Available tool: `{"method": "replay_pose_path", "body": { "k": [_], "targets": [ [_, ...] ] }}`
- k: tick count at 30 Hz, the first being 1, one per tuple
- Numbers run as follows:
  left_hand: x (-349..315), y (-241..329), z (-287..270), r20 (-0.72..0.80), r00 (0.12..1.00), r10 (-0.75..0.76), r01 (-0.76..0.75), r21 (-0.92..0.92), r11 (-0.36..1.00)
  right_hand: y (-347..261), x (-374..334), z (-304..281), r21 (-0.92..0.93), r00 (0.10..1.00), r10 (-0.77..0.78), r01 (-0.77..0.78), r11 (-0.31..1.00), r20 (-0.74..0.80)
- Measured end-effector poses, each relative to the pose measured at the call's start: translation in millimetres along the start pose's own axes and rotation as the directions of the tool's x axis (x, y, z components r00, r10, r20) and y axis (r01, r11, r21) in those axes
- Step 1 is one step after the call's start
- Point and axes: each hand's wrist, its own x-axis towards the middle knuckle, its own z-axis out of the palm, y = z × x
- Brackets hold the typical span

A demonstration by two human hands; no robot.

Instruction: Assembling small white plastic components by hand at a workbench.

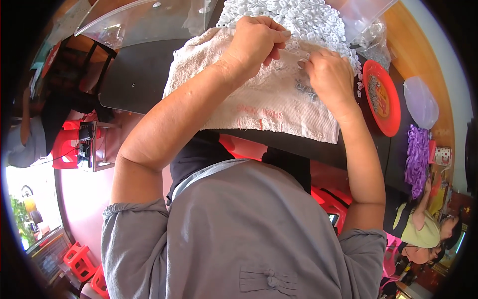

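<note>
A beige towel lies on the dark table, with a heap of small white plastic pieces at its far edge. My left hand hovers over the far part of the towel, thumb and forefinger pinched together. Whatever is in that pinch is too small to make out. To its right, my right hand rests low over the towel with fingers curled in; what they hold, if anything, is hidden. Close beside this hand lies a small cluster of grey metal bits. Several white pieces lie between the two hands.
Right of the towel stands a red plate holding grey metal bits. Beyond it are a pale translucent bag and a purple bundle. A clear plastic bin stands at the far left. Other people are on both sides.
</note>
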Motion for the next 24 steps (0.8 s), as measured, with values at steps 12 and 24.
{"method": "replay_pose_path", "body": {
  "k": [12, 24],
  "targets": [
    [-7.7, 2.2, 4.7, 0.044, 0.998, -0.042, 0.037, 0.101, 0.994, -10.0, 5.8, 6.7, 0.358, 0.985, 0.135, -0.088, 0.930, -0.110],
    [-19.8, 7.5, 16.4, 0.082, 0.993, 0.085, -0.100, 0.211, 0.972, -1.6, 9.2, -27.9, 0.911, 0.849, 0.404, -0.404, 0.083, 0.340]
  ]
}}
